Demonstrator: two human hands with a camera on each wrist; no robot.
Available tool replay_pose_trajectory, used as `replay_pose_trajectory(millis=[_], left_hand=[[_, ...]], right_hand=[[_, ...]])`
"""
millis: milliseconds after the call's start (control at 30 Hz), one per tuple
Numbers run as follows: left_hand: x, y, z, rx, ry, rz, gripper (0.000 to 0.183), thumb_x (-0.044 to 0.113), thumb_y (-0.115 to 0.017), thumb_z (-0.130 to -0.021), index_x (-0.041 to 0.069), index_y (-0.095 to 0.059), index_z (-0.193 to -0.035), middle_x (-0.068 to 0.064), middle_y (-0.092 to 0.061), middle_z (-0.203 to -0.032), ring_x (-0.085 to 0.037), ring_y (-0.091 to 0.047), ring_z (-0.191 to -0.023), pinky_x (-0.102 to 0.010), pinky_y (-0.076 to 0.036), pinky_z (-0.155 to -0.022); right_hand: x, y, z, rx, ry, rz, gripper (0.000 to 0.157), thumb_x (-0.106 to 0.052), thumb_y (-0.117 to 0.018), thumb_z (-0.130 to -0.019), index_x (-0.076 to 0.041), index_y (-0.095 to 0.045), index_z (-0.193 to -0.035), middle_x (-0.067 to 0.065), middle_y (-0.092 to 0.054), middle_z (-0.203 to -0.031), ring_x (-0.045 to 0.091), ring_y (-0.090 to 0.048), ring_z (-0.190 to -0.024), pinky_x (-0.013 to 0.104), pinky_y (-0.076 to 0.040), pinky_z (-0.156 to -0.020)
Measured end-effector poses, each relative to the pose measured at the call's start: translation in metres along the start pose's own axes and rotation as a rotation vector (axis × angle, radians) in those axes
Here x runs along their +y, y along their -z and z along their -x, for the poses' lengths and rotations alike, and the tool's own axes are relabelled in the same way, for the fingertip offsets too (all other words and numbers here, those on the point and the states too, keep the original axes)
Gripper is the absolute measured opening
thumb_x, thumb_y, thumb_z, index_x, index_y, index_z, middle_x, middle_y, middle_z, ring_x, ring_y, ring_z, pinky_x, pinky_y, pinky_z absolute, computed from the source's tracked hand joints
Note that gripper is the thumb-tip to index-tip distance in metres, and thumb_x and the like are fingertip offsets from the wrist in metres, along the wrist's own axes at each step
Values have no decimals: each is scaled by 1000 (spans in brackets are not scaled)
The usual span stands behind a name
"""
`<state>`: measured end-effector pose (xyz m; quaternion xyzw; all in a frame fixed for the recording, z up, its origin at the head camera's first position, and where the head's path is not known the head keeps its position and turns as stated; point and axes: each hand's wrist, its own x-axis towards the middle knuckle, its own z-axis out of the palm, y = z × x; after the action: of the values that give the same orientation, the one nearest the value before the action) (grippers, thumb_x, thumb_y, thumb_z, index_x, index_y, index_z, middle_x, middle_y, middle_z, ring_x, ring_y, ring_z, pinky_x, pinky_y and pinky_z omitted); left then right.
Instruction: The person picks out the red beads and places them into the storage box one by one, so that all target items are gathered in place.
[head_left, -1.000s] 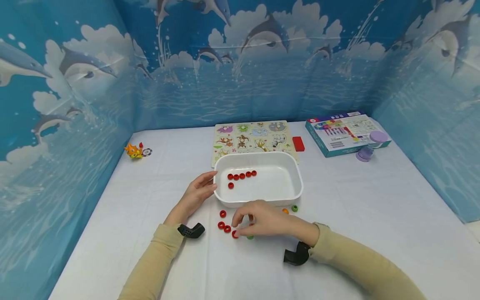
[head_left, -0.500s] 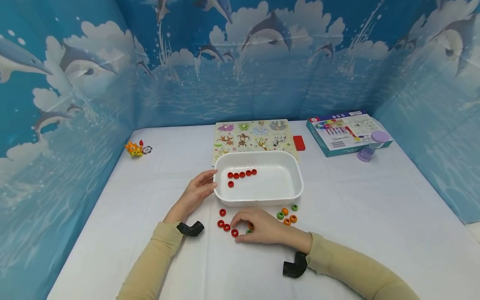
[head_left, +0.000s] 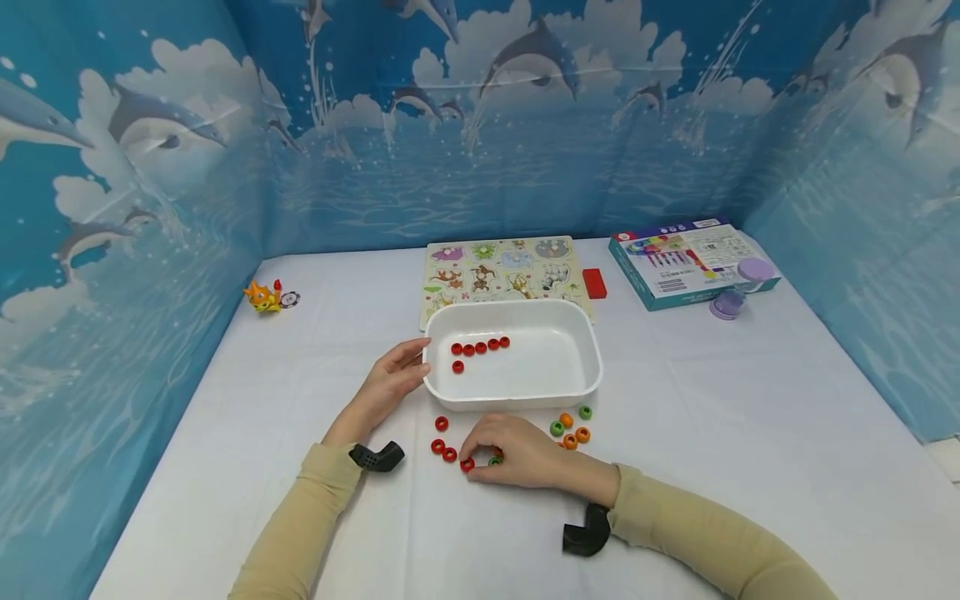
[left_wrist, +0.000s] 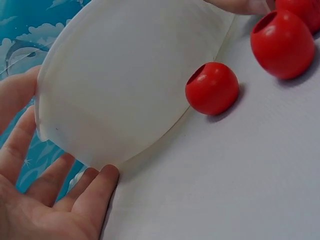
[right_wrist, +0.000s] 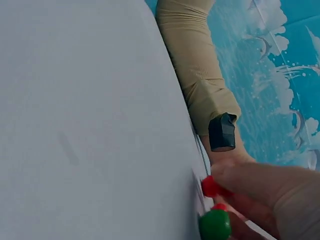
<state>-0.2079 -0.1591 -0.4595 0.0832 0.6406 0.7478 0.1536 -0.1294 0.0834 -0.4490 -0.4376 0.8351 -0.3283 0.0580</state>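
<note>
A white tray (head_left: 551,358) holds several red beads (head_left: 481,348) in a row, with one more below the row. My left hand (head_left: 384,387) touches the tray's left end, its fingers fairly straight and spread along the wall (left_wrist: 120,75) in the left wrist view. In front of the tray, my right hand (head_left: 517,450) pinches a red bead (head_left: 467,465) between thumb and fingertips, down at the tabletop. A green bead (right_wrist: 215,225) sits under that hand, close to the pinched one. Several loose red beads (head_left: 449,454) lie just left of the right hand.
Orange beads (head_left: 583,434) and green beads (head_left: 585,412) lie right of the right hand. An animal puzzle board (head_left: 487,271) is behind the tray, beside a red block (head_left: 594,283). At back right are a box (head_left: 686,267) and a purple-lidded jar (head_left: 727,304); a toy figure (head_left: 262,297) stands left.
My right hand has lowered, and its fingertips have closed from a wide gap onto the red bead. The left hand stays at the tray's end.
</note>
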Motion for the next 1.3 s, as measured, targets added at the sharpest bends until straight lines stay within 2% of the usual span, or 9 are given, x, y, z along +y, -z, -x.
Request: replay_pose_trajectory(millis=[67,200,300,433,533,700,833,1033,1300], left_hand=[[0,-1,0,2,11,-1,52,13,-64,-83,9,-43,-130,-5,-37,-137,-21,-32,-125,-32,-38,-95],[0,-2,1,3,23,-12,51,11,-61,-85,8,-41,-132,-5,-35,-138,-20,-30,-126,-31,-37,-96],[0,-2,0,-3,23,-18,51,11,-60,-85,8,-40,-132,-6,-33,-139,-20,-27,-127,-31,-36,-96],[1,-1,0,9,27,-11,53,15,-64,-83,10,-42,-131,-4,-34,-138,-19,-27,-127,-30,-37,-96],[1,-1,-1,19,28,-9,53,16,-65,-82,11,-44,-130,-4,-35,-137,-20,-29,-126,-31,-38,-95],[1,-2,-2,15,21,-1,51,12,-63,-83,8,-44,-129,-6,-36,-136,-22,-32,-125,-32,-38,-95],[1,-2,-2,12,20,-9,50,12,-62,-84,8,-43,-130,-6,-35,-137,-22,-31,-125,-33,-37,-95],[0,-1,0,12,40,-27,50,10,-59,-85,8,-40,-132,-7,-32,-139,-22,-28,-127,-35,-35,-97],[-1,-1,-2,6,13,6,52,13,-64,-82,8,-43,-130,-6,-35,-137,-22,-30,-126,-32,-38,-95]], right_hand=[[-5,9,1,-43,-4,-29,17,-32,-68,-78,-29,-64,-94,-22,-55,-90,1,-49,-83,18,-43,-72],[-19,39,0,-140,7,-169,20,-22,-68,-79,-24,-63,-98,-18,-58,-91,10,-55,-84,23,-47,-73],[-22,65,-4,-150,1,-232,22,-17,-68,-79,-25,-62,-99,-15,-59,-93,12,-56,-85,28,-49,-76],[-14,94,-21,-116,-47,-194,22,-15,-69,-78,-24,-62,-98,-14,-59,-93,12,-56,-86,31,-49,-77],[-2,108,-40,-123,-92,-150,23,-14,-70,-77,-19,-63,-98,-12,-60,-92,13,-58,-85,30,-49,-76],[21,113,-72,-193,-133,-73,24,-13,-72,-75,-13,-64,-98,-7,-62,-91,11,-58,-80,24,-49,-72],[34,110,-91,-236,-183,-22,25,-10,-73,-73,-12,-65,-97,-3,-62,-91,14,-56,-76,24,-48,-67],[47,104,-108,-324,-231,4,29,-8,-73,-72,-13,-65,-100,-4,-62,-92,12,-55,-81,23,-47,-70],[58,104,-120,-367,-286,-1,30,-6,-73,-71,-13,-64,-99,-5,-63,-89,9,-56,-78,23,-48,-68]])
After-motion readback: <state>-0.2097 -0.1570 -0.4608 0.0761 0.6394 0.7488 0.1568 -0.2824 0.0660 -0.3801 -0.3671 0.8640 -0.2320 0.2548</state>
